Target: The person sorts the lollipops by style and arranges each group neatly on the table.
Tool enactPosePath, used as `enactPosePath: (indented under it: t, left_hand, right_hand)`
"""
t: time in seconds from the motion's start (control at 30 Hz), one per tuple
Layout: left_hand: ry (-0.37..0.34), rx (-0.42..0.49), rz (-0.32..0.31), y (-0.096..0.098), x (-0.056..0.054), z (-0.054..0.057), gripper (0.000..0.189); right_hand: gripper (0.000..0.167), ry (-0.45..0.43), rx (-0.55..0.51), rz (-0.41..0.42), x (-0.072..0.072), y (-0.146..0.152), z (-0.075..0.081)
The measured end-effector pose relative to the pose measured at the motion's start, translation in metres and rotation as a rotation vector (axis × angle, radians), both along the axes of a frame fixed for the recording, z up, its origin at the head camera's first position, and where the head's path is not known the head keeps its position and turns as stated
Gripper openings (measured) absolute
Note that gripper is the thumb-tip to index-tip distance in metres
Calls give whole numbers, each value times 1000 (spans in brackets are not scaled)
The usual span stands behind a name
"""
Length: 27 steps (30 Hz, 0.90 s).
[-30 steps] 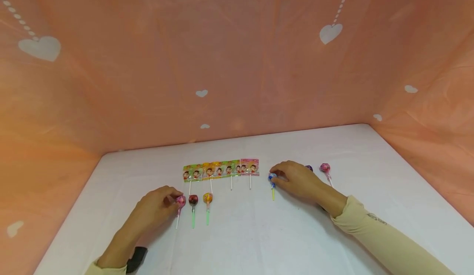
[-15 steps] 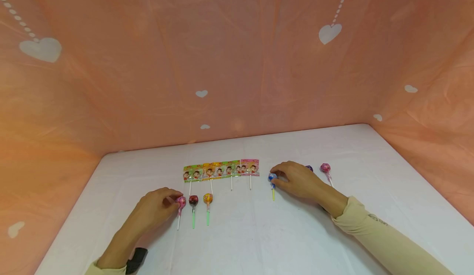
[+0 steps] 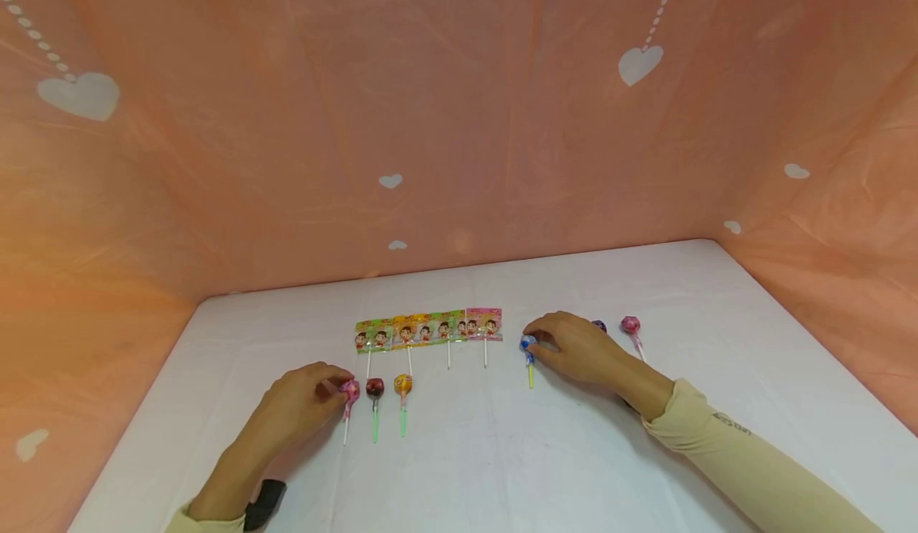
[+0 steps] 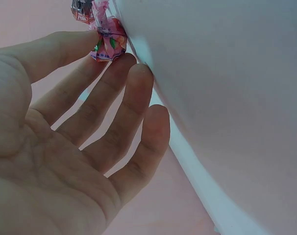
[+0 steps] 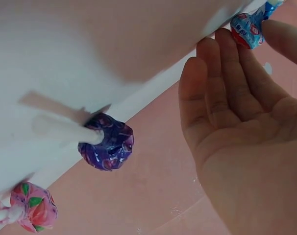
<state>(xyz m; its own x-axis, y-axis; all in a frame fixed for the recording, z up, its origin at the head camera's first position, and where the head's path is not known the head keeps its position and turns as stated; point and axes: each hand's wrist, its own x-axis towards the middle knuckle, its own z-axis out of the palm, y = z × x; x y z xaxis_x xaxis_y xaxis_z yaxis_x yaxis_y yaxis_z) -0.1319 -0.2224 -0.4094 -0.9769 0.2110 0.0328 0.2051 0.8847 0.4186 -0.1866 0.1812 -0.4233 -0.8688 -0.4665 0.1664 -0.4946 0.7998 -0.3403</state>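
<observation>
At the left of the white table, my left hand [image 3: 307,401] pinches the head of a pink lollipop [image 3: 351,390] between thumb and fingers. The left wrist view shows its pink wrapper [image 4: 111,44] at the thumb tip. Just right of it lie a dark red lollipop [image 3: 375,388] and an orange lollipop [image 3: 403,384], both with green sticks. My right hand [image 3: 577,347] pinches a blue lollipop [image 3: 528,343] with a yellow stick; its wrapper [image 5: 247,30] also shows in the right wrist view. The other fingers of both hands extend loosely.
A row of flat-packed lollipops [image 3: 407,331] in green, orange and pink wrappers lies behind, sticks toward me. Right of my right hand are a purple lollipop [image 5: 107,142], partly hidden in the head view, and another pink lollipop [image 3: 630,325]. A peach curtain [image 3: 459,119] encloses the table.
Both hands stay nearly in place, each holding its lollipop. The pink lollipop's stick has shifted very slightly.
</observation>
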Motion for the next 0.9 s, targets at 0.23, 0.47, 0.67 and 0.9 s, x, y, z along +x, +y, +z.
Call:
enactPosePath:
  t: [0.23,0.47,0.67,0.9]
  left_hand:
    - [-19,-8,3,1,-1,1,24]
    - [-26,-17,4,2,-1,1,23]
    - [-10,-14,-7,1,-1,-1,23]
    - [-2,-5,-6,0,-1,-2,21]
  right_hand:
    - [27,-7,-6,-17,1,-1,1]
    - [26,-14,-51,-50,0,1,2]
    - [26,-17,-100,-97,1,7,5]
    - [26,2,-125,-68,0,11,5]
